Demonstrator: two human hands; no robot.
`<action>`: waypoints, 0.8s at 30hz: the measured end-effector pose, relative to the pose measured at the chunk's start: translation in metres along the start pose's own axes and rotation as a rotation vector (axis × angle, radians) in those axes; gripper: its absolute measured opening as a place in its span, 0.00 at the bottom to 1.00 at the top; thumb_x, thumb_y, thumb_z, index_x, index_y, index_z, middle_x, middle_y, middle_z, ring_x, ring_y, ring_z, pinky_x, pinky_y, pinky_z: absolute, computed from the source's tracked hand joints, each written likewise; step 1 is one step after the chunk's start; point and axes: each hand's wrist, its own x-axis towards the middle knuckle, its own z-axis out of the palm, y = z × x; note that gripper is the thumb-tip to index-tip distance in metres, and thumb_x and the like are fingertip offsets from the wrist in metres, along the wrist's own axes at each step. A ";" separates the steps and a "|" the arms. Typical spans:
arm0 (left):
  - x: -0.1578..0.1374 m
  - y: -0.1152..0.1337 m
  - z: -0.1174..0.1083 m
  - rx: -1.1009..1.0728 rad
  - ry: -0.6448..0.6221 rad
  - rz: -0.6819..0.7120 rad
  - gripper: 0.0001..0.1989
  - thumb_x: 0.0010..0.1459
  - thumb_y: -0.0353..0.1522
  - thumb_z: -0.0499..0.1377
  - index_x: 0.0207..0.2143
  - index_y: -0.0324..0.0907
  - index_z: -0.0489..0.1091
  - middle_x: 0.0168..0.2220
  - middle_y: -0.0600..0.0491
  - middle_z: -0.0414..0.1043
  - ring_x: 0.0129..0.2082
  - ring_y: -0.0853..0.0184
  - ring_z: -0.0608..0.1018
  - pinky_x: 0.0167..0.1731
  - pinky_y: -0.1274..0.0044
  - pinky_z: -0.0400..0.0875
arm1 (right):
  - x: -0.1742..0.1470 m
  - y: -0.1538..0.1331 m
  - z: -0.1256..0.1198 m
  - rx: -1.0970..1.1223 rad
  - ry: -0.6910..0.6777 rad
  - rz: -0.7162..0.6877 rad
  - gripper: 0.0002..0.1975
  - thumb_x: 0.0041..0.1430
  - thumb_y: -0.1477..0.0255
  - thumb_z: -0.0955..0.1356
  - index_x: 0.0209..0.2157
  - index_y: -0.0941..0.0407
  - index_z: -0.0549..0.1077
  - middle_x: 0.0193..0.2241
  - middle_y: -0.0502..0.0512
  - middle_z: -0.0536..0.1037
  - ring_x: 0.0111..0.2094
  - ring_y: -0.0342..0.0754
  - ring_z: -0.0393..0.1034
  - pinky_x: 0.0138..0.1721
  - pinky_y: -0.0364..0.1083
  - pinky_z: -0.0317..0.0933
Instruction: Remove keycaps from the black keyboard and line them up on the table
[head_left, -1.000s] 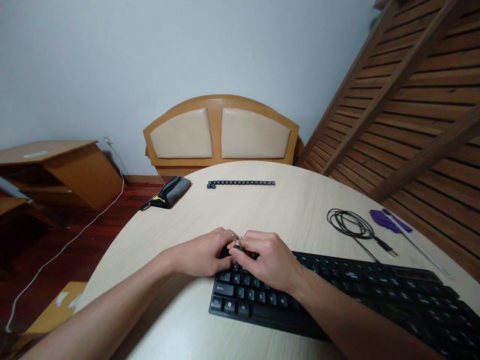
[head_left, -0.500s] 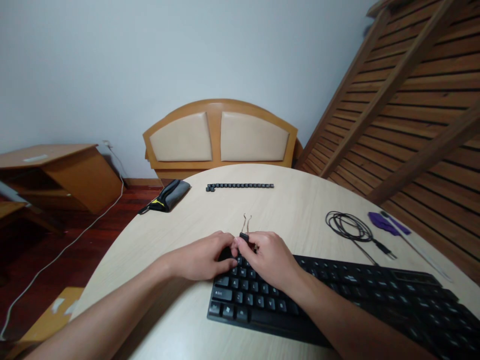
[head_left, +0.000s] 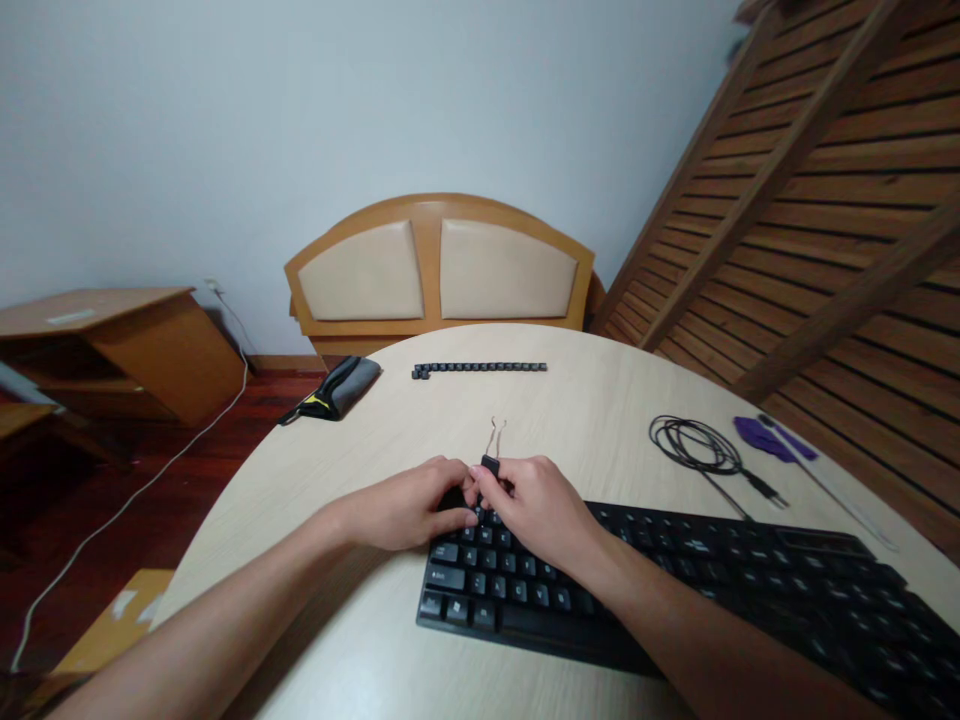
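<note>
A black keyboard [head_left: 570,625] lies at an angle on the round table. My right hand [head_left: 536,505] is closed over its upper left part, pinching a keycap puller [head_left: 490,464] by its black handle. Two thin wire prongs of the puller point up and away from the keyboard. My left hand [head_left: 409,505] rests at the keyboard's upper left corner, its thumb and fingers bent together against the right fingertips. What lies between the left fingers is hidden. A row of loose black keycaps [head_left: 480,367] stands farther back, with a couple more in front of its left end.
A dark grey and black pouch [head_left: 345,388] with yellow trim lies at the table's left edge. To the right are a coiled black cable [head_left: 694,447], a purple cloth [head_left: 769,440] and a thin white-handled brush [head_left: 832,485]. A headboard [head_left: 439,258] stands behind the table.
The view has shifted slightly, so the table items sit a little higher. Both hands keep nearly the same pose, and the puller's handle is turned slightly.
</note>
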 end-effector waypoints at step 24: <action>0.002 0.003 0.002 -0.020 0.117 0.011 0.07 0.63 0.34 0.56 0.41 0.41 0.68 0.42 0.48 0.71 0.46 0.60 0.72 0.48 0.68 0.65 | 0.007 0.014 0.006 0.334 0.078 0.154 0.21 0.66 0.61 0.62 0.27 0.56 0.78 0.22 0.52 0.79 0.26 0.46 0.75 0.31 0.43 0.65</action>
